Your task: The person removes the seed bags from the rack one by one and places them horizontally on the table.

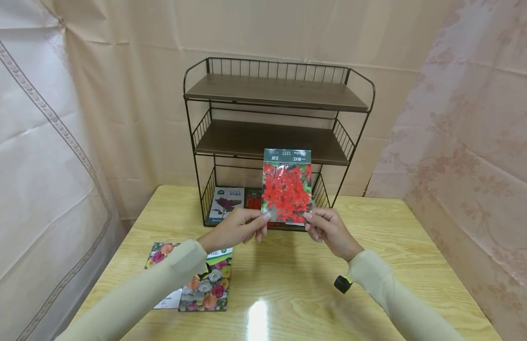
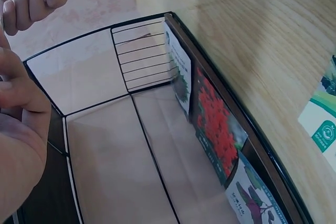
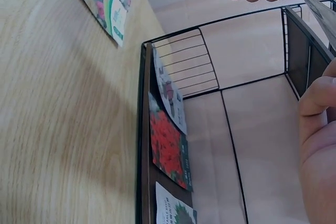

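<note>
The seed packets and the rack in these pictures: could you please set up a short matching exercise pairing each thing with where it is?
Things:
1. red-flower packet
2. mixed-flower packets
3. purple-leaf packet
4. top shelf

Places:
a. lying on the table by the left sleeve
b. nothing resting on it
c. on the rack's bottom shelf
d. pinched upright between left hand and right hand

Pairs: 1-d, 2-a, 3-c, 4-b

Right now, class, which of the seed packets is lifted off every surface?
The red-flower packet, pinched between the left hand and right hand. The others lie on the table or rack.
</note>
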A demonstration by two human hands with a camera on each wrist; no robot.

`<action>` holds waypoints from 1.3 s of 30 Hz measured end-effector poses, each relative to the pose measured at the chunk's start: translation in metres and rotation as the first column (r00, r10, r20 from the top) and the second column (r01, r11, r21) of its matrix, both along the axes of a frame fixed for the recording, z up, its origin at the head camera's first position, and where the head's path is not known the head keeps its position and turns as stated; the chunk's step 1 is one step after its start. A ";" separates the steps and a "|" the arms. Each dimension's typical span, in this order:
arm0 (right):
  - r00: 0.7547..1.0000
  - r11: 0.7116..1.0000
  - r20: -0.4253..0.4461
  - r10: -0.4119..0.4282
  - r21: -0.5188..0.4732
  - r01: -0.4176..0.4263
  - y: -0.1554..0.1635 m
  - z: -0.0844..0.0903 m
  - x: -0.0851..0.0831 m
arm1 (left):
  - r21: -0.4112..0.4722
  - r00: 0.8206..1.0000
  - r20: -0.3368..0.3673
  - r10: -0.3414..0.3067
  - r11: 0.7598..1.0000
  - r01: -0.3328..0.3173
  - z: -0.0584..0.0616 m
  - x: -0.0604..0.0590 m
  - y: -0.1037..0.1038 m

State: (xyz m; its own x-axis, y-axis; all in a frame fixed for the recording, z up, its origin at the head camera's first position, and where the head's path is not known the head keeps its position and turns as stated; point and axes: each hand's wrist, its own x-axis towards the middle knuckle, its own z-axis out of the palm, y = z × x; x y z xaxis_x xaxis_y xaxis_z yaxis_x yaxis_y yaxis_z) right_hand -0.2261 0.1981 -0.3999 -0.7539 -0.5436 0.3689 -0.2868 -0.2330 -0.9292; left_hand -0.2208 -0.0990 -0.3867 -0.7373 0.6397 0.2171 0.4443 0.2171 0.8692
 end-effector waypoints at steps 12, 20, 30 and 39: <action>0.999 0.999 0.016 0.037 -0.007 -0.037 -0.001 -0.014 0.002 | -0.005 1.000 0.023 -0.020 1.000 0.020 -0.009 0.006 -0.005; 0.999 0.999 0.027 0.042 0.021 -0.043 -0.006 -0.018 0.007 | -0.004 0.998 0.047 -0.034 0.999 0.034 -0.017 0.010 -0.011; 0.999 0.998 0.037 0.025 0.061 -0.027 -0.011 -0.025 0.011 | -0.003 0.998 0.050 -0.038 0.999 0.039 -0.027 0.015 -0.018; 0.998 0.997 0.052 0.047 0.058 -0.050 -0.015 -0.034 0.012 | -0.039 0.998 0.067 -0.018 0.999 0.021 -0.030 0.019 -0.024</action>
State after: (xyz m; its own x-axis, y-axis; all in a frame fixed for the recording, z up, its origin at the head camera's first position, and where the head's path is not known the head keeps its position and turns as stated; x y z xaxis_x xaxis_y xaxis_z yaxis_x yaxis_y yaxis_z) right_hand -0.2141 0.1831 -0.4334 -0.7427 -0.6001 0.2972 -0.2289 -0.1895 -0.9548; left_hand -0.2017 -0.1225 -0.4170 -0.7365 0.6612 0.1426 0.3905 0.2434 0.8879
